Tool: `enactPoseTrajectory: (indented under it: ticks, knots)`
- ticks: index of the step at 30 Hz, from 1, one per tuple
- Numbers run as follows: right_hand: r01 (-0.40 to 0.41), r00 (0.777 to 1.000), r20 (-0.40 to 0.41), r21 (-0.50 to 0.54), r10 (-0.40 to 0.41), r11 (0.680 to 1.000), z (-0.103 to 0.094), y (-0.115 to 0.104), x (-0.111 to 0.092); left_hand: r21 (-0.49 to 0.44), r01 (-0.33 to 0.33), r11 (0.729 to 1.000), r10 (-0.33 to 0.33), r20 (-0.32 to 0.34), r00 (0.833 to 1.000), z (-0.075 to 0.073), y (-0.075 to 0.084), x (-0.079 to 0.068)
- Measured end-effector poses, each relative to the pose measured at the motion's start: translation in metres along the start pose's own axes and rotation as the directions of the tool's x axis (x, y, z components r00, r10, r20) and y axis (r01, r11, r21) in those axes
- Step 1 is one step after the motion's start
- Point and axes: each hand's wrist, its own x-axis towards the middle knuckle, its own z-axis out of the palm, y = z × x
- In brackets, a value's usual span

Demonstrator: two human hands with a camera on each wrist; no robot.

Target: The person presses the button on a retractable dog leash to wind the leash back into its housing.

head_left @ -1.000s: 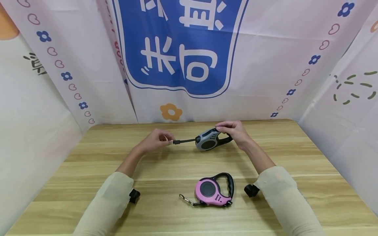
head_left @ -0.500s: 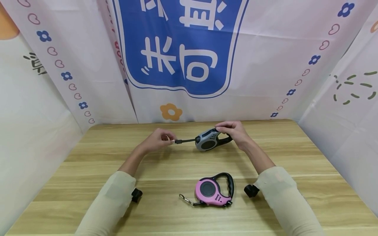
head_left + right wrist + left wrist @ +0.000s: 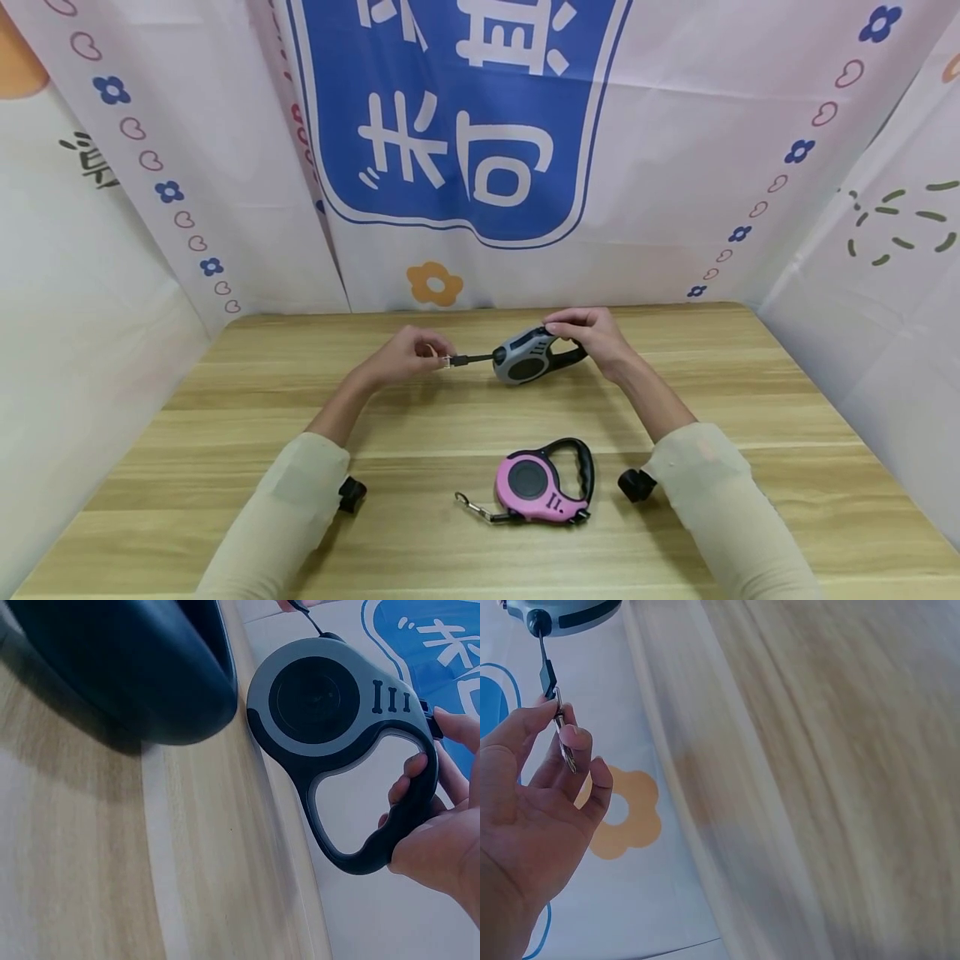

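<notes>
A grey and black retractable dog leash (image 3: 521, 357) is held up over the far part of the table. My right hand (image 3: 594, 337) grips its black handle (image 3: 420, 806), fingers curled through the loop and thumb at the button on top. Out of the nose of the case runs a short black strap (image 3: 474, 358). With thumb and fingers my left hand (image 3: 408, 357) pinches the metal clip (image 3: 565, 739) at the strap's end. Nearer to me, a pink and black retractable leash (image 3: 536, 492) lies flat on the table, its metal clip pointing left.
The wooden table (image 3: 405, 533) ends at a wall hung with printed cloth (image 3: 637, 208). Cloth also covers both sides. A dark rounded object (image 3: 135, 667) fills the upper left of the right wrist view. Black wrist mounts (image 3: 351, 493) sit at both sleeves.
My left hand has moved slightly right, toward the grey leash's case, and the exposed strap is shorter. My right hand and the case have shifted a little left. The pink leash lies still.
</notes>
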Motion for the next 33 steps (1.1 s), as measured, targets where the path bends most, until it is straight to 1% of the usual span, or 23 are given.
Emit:
enactPoseTrajectory:
  ticks: [4,12,17,26,28,33]
  knots:
    - [0.002,1.000,0.001,-0.007,-0.002,1.000,0.001,-0.001,0.000,-0.007,0.002,1.000,-0.002,0.002,1.000,0.001,0.001,0.001]
    - [0.011,1.000,0.001,0.016,-0.011,1.000,0.004,0.000,0.001,-0.024,0.034,0.999,-0.034,0.005,0.999,0.002,0.006,0.002]
    - [0.008,1.000,0.002,0.013,-0.008,1.000,0.005,0.000,0.001,-0.037,0.045,0.998,-0.044,0.011,0.999,0.003,0.007,0.005]
    - [0.006,1.000,0.002,0.020,-0.006,1.000,0.006,0.000,0.001,-0.033,0.077,0.996,-0.077,0.022,0.997,0.008,0.010,0.009]
    - [0.007,1.000,0.001,0.026,-0.008,1.000,0.006,0.001,0.001,-0.032,0.080,0.996,-0.079,0.022,0.997,0.009,0.009,0.010]
    - [0.015,1.000,0.002,0.022,-0.015,1.000,0.007,0.001,0.002,-0.036,0.060,0.998,-0.059,0.028,0.998,0.012,0.010,0.013]
